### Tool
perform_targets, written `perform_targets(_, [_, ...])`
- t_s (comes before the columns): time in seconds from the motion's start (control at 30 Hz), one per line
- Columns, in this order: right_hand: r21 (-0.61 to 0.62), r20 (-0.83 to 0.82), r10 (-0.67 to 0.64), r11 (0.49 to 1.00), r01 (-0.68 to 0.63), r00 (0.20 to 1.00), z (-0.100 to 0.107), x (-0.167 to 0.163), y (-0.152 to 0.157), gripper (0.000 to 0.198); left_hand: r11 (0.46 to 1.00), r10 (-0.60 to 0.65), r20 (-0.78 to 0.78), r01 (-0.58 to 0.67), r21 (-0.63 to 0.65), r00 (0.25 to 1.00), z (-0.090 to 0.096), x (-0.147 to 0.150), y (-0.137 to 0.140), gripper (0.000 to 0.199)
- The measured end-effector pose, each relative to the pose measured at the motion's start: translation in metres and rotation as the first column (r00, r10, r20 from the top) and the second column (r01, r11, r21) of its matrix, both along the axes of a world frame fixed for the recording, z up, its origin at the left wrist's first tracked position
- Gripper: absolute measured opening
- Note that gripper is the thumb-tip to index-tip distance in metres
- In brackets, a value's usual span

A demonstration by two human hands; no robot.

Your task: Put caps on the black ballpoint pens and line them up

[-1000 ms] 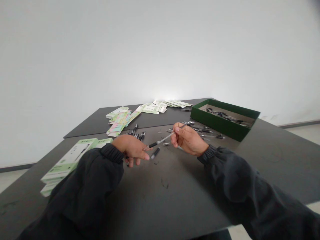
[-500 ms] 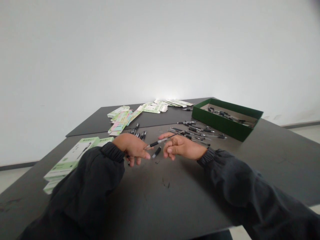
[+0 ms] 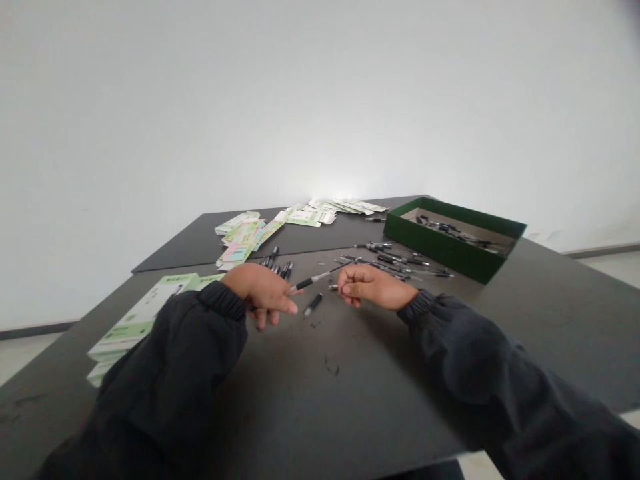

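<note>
My left hand [image 3: 265, 292] holds a clear gel pen [image 3: 304, 284] with a black grip between its fingers, the pen slanting up to the right. A thin refill seems to stick out of its far end. The fingers of my right hand [image 3: 375, 287] are closed in a pinch on a small light-coloured piece [image 3: 333, 287], too small to name surely. Between the hands a black pen cap [image 3: 313, 305] lies on the table. Beyond my left hand several black-capped pens [image 3: 286, 270] lie side by side, partly hidden by it.
Loose pens and pen parts [image 3: 395, 260] are scattered beyond my right hand. A green open box [image 3: 445, 252] with pens in it stands at the back right. Green-and-white cartons [image 3: 145, 310] lie at the left, flattened cartons [image 3: 245, 243] farther back on the dark table [image 3: 310, 413].
My right hand has drawn back a little from the pen, and its fingers have closed on the small piece. My left hand has shifted slightly left, still with the pen.
</note>
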State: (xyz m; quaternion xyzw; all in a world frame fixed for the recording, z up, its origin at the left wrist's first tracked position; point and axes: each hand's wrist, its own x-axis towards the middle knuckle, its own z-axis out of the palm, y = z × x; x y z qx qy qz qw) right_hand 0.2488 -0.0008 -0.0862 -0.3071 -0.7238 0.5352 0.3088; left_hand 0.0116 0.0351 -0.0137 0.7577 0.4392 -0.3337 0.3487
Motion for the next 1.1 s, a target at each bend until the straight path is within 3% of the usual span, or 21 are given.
perform_targets(0.07, [0.031, 0.063, -0.101, 0.995, 0.099, 0.993, 0.001, 0.004, 0.004, 0.018, 1.000, 0.015, 0.002, -0.015, 0.004, 1.000, -0.001, -0.003, 0.002, 0.063])
perform_targets(0.13, [0.122, 0.111, -0.290, 0.953, 0.276, 0.951, 0.003, 0.012, 0.010, 0.015, 1.000, 0.025, 0.014, -0.025, 0.015, 1.000, -0.001, -0.005, 0.004, 0.064])
perform_targets(0.23, [0.364, 0.160, -0.590, 0.781, 0.508, 0.791, 0.004, 0.030, 0.023, 0.014, 0.999, 0.033, 0.037, -0.034, 0.026, 0.999, 0.000, -0.009, 0.007, 0.064])
perform_targets(0.3, [0.512, 0.225, -0.715, 0.664, 0.544, 0.662, 0.002, 0.041, 0.030, 0.014, 0.999, 0.035, 0.045, -0.036, 0.033, 0.998, 0.001, -0.010, 0.008, 0.064])
perform_targets(0.37, [0.591, 0.318, -0.766, 0.621, 0.516, 0.558, 0.000, 0.049, 0.035, 0.014, 0.998, 0.029, 0.042, -0.031, 0.045, 0.999, 0.001, -0.011, 0.009, 0.063])
perform_targets(0.63, [0.645, 0.485, -0.778, 0.627, 0.437, 0.401, 0.005, 0.067, 0.040, 0.015, 0.999, 0.004, 0.040, -0.006, 0.050, 0.999, -0.002, -0.011, 0.012, 0.058])
perform_targets(0.97, [0.628, 0.535, -0.729, 0.681, 0.377, 0.426, 0.009, 0.069, 0.037, 0.015, 0.996, 0.011, 0.046, -0.015, 0.087, 0.999, -0.002, -0.014, 0.014, 0.055])
perform_targets(1.1, [0.658, 0.515, -0.778, 0.628, 0.415, 0.361, 0.017, 0.091, 0.039, 0.019, 0.996, 0.014, 0.038, -0.017, 0.082, 0.999, -0.002, -0.016, 0.016, 0.056])
